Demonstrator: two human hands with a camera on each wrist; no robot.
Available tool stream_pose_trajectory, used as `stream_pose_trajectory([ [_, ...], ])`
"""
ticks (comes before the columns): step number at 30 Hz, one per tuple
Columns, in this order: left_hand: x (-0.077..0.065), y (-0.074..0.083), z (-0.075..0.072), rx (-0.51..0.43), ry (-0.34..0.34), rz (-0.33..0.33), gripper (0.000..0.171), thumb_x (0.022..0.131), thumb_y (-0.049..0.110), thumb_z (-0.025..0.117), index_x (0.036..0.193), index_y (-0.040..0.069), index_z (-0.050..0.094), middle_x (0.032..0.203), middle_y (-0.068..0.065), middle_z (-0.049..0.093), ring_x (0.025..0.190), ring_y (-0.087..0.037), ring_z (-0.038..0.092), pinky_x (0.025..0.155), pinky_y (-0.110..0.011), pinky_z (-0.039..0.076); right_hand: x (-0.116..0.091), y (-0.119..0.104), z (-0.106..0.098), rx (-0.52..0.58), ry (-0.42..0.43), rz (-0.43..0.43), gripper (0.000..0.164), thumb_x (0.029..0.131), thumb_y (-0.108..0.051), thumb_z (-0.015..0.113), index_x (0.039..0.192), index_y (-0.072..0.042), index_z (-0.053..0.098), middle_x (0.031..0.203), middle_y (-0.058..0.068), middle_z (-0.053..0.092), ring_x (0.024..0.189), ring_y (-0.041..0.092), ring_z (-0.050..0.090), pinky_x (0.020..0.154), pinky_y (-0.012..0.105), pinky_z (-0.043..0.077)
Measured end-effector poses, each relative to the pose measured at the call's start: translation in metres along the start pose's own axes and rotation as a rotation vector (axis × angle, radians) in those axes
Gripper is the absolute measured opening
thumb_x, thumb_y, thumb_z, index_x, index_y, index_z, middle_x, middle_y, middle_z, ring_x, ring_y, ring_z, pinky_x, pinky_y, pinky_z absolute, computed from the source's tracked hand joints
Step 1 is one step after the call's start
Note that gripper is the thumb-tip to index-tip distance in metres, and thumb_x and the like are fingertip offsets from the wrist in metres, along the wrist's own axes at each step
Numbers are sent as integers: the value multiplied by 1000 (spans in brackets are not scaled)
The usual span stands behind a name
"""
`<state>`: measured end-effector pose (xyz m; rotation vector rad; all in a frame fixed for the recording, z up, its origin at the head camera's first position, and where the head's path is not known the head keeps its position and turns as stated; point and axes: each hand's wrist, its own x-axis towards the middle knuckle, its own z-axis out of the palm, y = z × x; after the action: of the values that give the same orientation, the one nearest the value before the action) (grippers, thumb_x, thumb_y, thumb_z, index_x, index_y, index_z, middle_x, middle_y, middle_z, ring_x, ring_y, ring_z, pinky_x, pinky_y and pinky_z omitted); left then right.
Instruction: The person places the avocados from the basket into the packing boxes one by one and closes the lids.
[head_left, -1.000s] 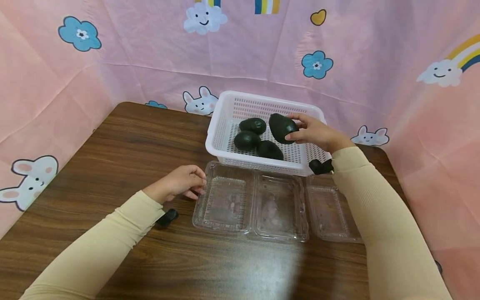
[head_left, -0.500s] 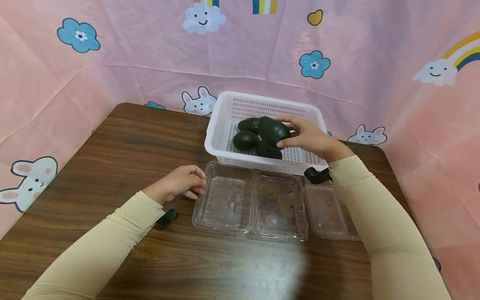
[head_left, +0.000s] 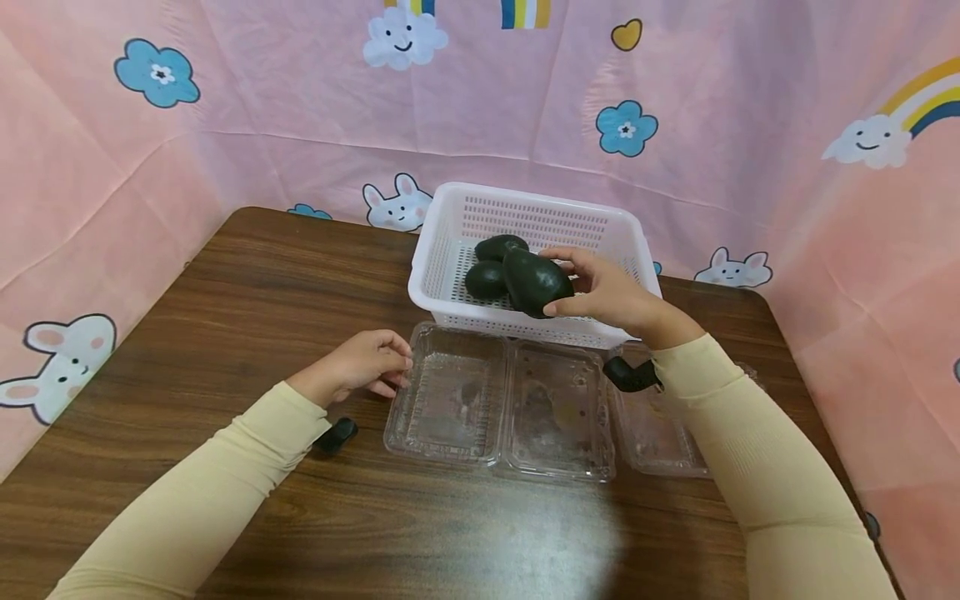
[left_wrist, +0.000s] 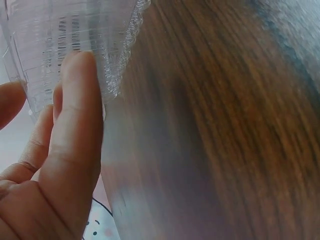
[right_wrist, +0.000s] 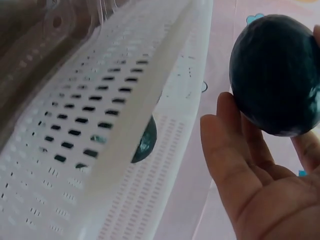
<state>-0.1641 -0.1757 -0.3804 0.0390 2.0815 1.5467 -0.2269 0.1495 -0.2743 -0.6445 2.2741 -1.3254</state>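
My right hand (head_left: pixel 611 292) holds a dark green avocado (head_left: pixel 534 282) over the front part of the white basket, thumb at the near side and fingers on the far side. In the right wrist view this avocado (right_wrist: pixel 275 75) sits at the fingertips, outside the basket wall in that view. Two more avocados (head_left: pixel 485 281) show in the basket (head_left: pixel 424 258), partly behind the held one. My left hand (head_left: pixel 363 362) rests with relaxed fingers at the left edge of a clear plastic clamshell box (head_left: pixel 450 400). In the left wrist view, the index finger overlaps the box (left_wrist: pixel 85 30).
The clamshell box lies unfolded in front of the basket, its second half (head_left: pixel 558 417) to the right. Another clear plastic box (head_left: pixel 656 433) lies further right, partly under the right forearm. A brown wooden table (head_left: pixel 315 517) carries everything. A pink printed cloth (head_left: pixel 495 108) hangs around it.
My right hand has carried the avocado leftward and toward the near rim of the basket, now covering the front avocado. The left hand has stayed at the box edge.
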Motion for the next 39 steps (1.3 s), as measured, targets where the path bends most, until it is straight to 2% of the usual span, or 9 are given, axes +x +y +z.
stream_pose_trajectory([
  [6,1,1,0,-2,3,-3,29,90,10,49,112,-8,44,101,-19,56,82,-22,61,68,-37,53,-6,-1,10,-38,-39,-50,70,76,-11,71,135,-16,34,129,13,42,107,28,52,80,39,49],
  [13,0,1,0,-12,11,-9,27,90,9,49,111,-7,44,100,-19,56,81,-21,61,67,-37,53,-11,-2,25,-4,-54,-63,70,74,-9,72,134,-16,36,127,13,43,107,27,51,81,38,48],
  [24,-1,3,1,-2,14,-13,27,90,9,48,111,-7,45,102,-20,54,81,-22,61,68,-37,53,-14,-5,47,-86,-7,-107,69,72,-9,74,131,-14,39,120,13,47,104,26,53,82,37,48],
  [33,-1,3,0,-2,4,-9,31,90,9,48,114,-9,42,105,-21,54,84,-25,61,68,-37,53,-14,-3,61,-123,-17,-126,70,71,-9,75,131,-15,40,125,11,43,99,25,54,79,36,49],
  [39,0,2,0,-6,4,-10,31,90,9,47,115,-9,43,104,-20,54,83,-24,61,67,-36,53,-11,-1,72,-180,-39,-165,70,71,-8,74,132,-13,40,128,9,40,105,26,50,81,36,48],
])
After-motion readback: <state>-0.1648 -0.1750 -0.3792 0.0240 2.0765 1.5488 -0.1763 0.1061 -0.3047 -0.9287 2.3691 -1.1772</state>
